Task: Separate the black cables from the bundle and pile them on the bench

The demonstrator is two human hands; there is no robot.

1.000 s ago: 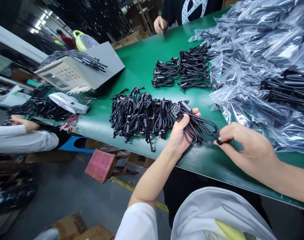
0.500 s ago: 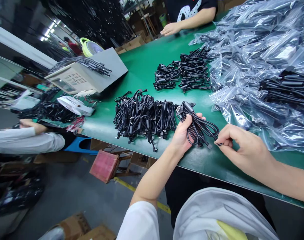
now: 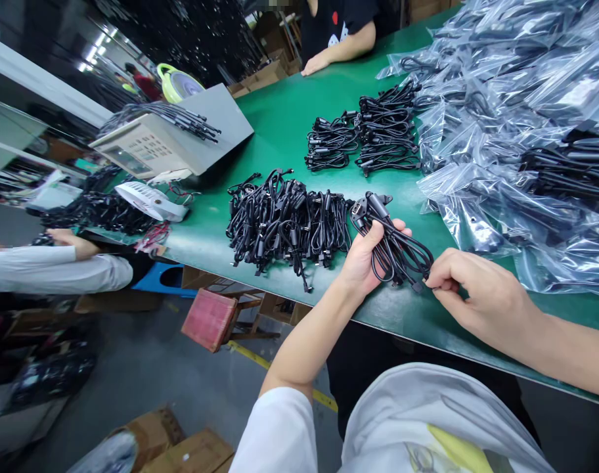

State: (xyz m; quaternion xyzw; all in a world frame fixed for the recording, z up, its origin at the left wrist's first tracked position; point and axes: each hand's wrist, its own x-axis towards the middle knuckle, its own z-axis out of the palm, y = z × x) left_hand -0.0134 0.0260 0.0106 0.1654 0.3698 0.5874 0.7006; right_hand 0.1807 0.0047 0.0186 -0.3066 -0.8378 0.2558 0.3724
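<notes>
My left hand [image 3: 366,259] is wrapped round a coiled black cable bundle [image 3: 395,243], its connector ends pointing up and away from me over the green table [image 3: 280,98]. At the bundle's right end, my right hand [image 3: 469,282] pinches a small black cable end between thumb and fingertips; most of that end is hidden. Left of my left hand lies a heap of coiled black cables [image 3: 284,223]. Two neat stacks of bundled cables [image 3: 385,131] sit farther back.
Clear plastic bags of cables [image 3: 516,98] cover the table's right side. A grey box-shaped device [image 3: 181,141] with cables on top and a white fan-like object [image 3: 149,200] stand left. A co-worker's hand [image 3: 316,62] rests at the far edge. A red-topped stool [image 3: 208,318] is below.
My right fingers have drawn slightly closer to the bundle, covering more of the pinched end. Across the table, the co-worker's arm has shifted left and lowered onto the edge. The view has tilted slightly.
</notes>
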